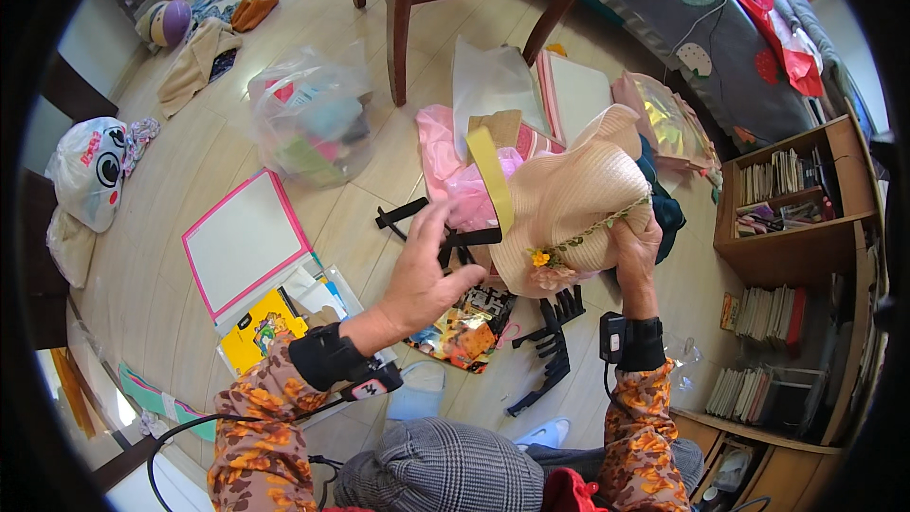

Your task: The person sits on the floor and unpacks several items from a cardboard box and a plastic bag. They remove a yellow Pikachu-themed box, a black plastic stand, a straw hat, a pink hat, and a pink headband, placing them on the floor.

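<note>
My right hand (634,256) grips the brim of a pale pink woven sun hat (579,192), whose band is a leafy vine with a yellow flower and a pinkish fabric flower. To its left, my left hand (426,281) is raised with fingers apart beside black plastic pieces (402,213); nothing shows held in it. A yellow strip (490,178) stands against the hat's left side. Pink cloth and sheer pink material (469,195) lie behind it. Below the hands are a printed snack packet (473,331) and a black toothed plastic part (554,345) on the floor.
A knotted clear bag of items (313,121) and a pink-framed whiteboard (245,245) lie at left, near a yellow printed packet (259,327). A wooden chair (402,14) stands ahead. A wooden shelf (789,256) with books lines the right. Light blue slippers (417,391) are below.
</note>
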The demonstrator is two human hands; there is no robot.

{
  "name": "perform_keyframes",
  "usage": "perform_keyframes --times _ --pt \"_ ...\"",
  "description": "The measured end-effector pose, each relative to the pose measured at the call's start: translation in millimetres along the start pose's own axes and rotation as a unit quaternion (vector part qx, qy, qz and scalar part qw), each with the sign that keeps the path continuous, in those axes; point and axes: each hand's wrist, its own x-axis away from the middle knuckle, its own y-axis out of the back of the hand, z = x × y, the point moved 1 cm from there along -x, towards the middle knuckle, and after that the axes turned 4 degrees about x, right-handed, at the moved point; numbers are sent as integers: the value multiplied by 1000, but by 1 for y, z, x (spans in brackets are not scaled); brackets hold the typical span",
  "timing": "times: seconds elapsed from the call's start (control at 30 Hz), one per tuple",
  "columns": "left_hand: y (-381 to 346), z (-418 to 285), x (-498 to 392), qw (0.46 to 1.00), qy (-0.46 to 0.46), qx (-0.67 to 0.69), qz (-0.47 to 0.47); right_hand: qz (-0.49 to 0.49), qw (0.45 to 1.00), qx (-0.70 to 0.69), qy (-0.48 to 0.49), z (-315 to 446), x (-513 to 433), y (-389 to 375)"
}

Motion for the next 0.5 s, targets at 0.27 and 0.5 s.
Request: perform_keyframes --times 0.27,0.5 --pt "-1 42 -18 909 202 350 104 75 996 1 47 46 18 -49" --pt "50 82 15 776 344 499 -178 259 965 -24 -29 31 13 -106"
